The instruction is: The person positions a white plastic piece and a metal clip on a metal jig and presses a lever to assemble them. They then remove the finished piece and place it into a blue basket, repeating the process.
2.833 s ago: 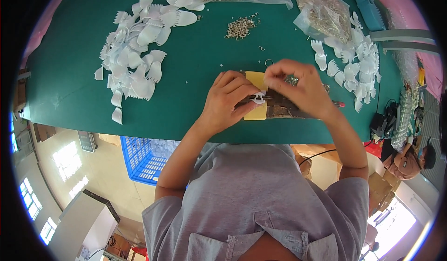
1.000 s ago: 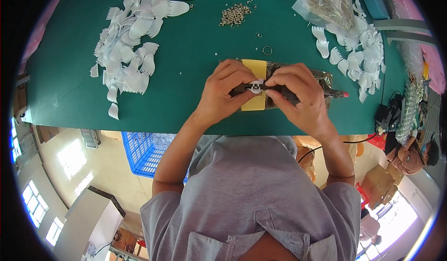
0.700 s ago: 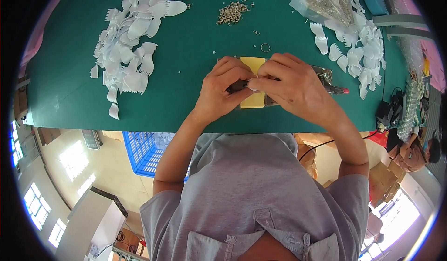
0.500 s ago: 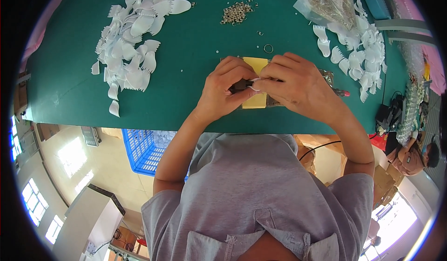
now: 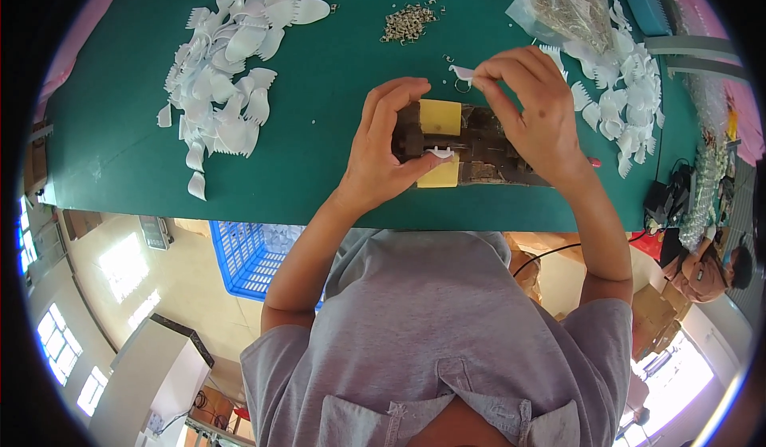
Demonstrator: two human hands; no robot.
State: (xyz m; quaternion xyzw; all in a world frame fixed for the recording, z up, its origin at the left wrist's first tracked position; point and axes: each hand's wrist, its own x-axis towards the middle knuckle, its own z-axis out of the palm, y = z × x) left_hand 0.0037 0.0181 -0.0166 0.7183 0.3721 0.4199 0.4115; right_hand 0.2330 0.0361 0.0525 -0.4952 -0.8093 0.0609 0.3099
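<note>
A dark metal block fixture with yellow pads lies across the table before me. My left hand spans its left end, fingers spread wide. The thumb rests against a small white toothed plastic piece at the fixture's middle groove; part of that piece is hidden. Raised above the fixture's right side, my right hand pinches another white plastic piece between thumb and fingers. A thin metal ring lies on the table just below that held piece.
White toothed plastic pieces are heaped at the left and the right. Small metal clips form a pile at the back. A clear bag of metal parts sits at the back right. A blue basket stands below the table edge.
My right hand has moved up and away from the fixture with a white piece in its fingers. The left hand has opened wider, uncovering the groove and the toothed piece at the thumb.
</note>
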